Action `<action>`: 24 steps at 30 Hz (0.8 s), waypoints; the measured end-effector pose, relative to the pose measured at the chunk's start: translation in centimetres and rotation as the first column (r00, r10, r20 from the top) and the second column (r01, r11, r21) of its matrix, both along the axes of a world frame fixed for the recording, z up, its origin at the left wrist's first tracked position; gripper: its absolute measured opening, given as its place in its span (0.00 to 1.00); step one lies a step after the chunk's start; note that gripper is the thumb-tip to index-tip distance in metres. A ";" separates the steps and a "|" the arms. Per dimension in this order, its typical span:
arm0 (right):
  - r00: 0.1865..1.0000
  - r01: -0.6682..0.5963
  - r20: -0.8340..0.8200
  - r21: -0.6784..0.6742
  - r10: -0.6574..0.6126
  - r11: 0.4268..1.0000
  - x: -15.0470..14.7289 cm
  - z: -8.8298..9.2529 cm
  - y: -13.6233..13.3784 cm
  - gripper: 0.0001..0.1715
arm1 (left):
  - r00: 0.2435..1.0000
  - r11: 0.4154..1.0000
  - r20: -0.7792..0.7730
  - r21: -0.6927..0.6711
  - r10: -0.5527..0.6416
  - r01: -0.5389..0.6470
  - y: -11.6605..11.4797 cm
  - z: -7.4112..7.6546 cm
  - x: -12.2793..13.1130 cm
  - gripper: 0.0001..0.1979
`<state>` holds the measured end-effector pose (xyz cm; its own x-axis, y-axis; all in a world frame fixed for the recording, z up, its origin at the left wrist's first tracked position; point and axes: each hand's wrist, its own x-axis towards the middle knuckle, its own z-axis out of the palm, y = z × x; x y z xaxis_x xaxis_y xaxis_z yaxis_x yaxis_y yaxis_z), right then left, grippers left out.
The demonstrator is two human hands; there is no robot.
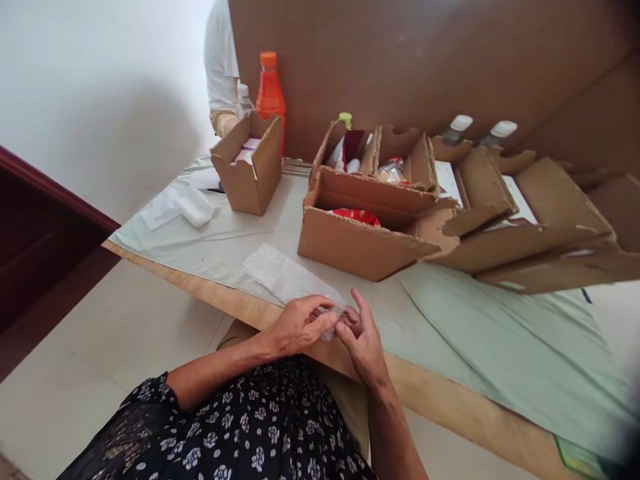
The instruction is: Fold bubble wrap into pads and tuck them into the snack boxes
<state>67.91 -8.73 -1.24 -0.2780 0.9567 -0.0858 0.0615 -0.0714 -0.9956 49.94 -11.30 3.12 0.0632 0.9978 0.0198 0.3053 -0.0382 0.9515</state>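
Note:
A strip of clear bubble wrap [287,272] lies slantwise at the table's front edge, its near end rising into my hands. My left hand [303,325] has its fingers curled round that end, thumb on top. My right hand [361,333] meets it from the other side; its thumb and some fingers pinch the wrap's edge while the index finger points up. The fingertips of both hands almost touch, and they partly hide the near end of the wrap.
Several open cardboard boxes [345,243] stand along the back and right, holding packets and bottles. A smaller box [260,177] stands left, before an orange bottle [270,90]. White wrapping [195,208] lies at far left. Another person's sleeve [220,60] shows behind a brown partition [400,60].

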 end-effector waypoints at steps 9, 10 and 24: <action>0.725 0.269 0.474 0.474 -0.500 0.838 9.0 -0.6 1.9 0.28 | 0.923 0.914 -0.384 0.381 0.024 0.135 0.4 -1.5 -0.6 0.12; 0.670 0.257 0.485 0.558 -0.562 0.789 9.1 -0.4 2.0 0.27 | 0.897 0.912 -0.439 0.386 0.049 0.139 0.9 -1.8 -1.0 0.12; 0.526 -0.243 0.716 0.644 -0.459 0.726 8.3 -3.4 0.2 0.22 | 0.720 0.947 -0.666 0.066 -0.193 0.315 2.8 -4.9 -3.5 0.27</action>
